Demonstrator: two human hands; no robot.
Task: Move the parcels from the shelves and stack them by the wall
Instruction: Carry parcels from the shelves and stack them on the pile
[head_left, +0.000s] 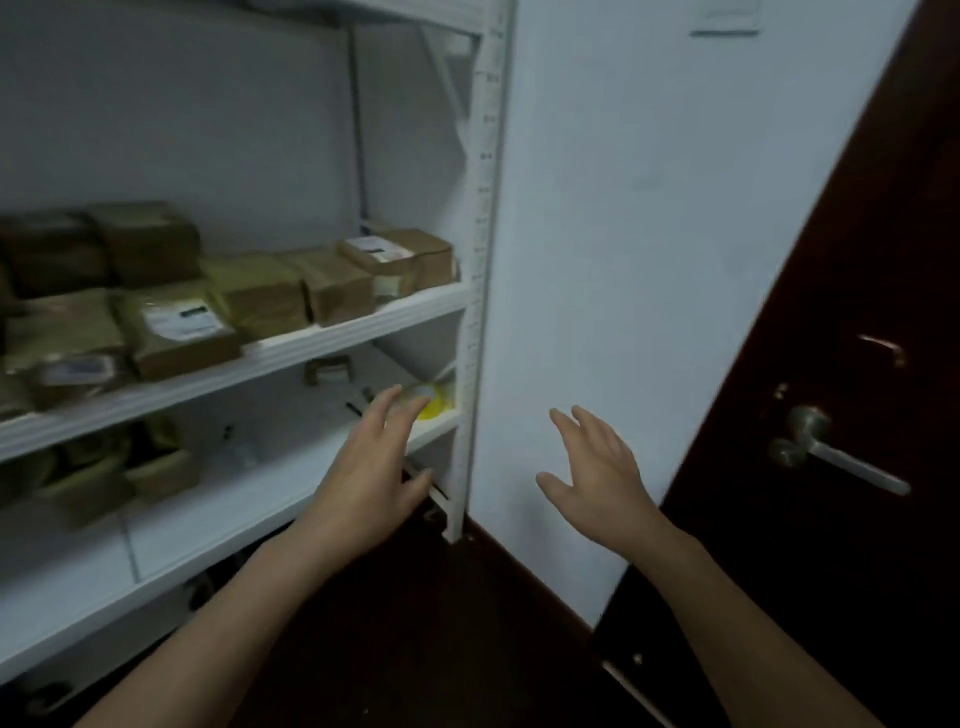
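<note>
My left hand (371, 467) and right hand (597, 483) hover spread and empty, fingers loose, before the white metal shelves (363, 335), where boxy brown-paper parcels (265, 293) sit in rows, left of the smooth pale wall (649, 234) and dark door (857, 338).

Storeroom | white metal shelves (363, 322) of taped brown parcels (332, 286) | dark door (857, 364)

Storage room corner. White metal shelving unit (480, 208) with slotted upright, set against the pale back wall (182, 104). White side wall (649, 208) just right of it, with dark skirting (524, 566). Dark wooden door (857, 260) at right, silver lever handle (841, 462). Dark floor (415, 623). Dim light.
</note>
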